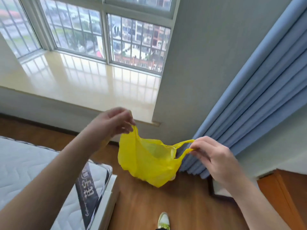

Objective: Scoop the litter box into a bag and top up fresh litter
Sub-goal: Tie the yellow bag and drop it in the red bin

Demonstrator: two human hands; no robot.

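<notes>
Nearest: right hand [214, 156] pinched on one handle, left hand [114, 122] pinched on the other. Yellow bag [146, 161] slung between both grips above the floor [149, 205], mouth spread left-right, facing up. No litter box in view.

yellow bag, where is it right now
In the head view the yellow bag hangs in mid-air at centre, a handle pinched in the left hand and right hand, above the wooden floor beside the blue curtain.

Left hand [114, 122] and right hand [210, 155] each pinch a handle of the yellow plastic bag [147, 161], held open above the wooden floor [141, 205].
</notes>
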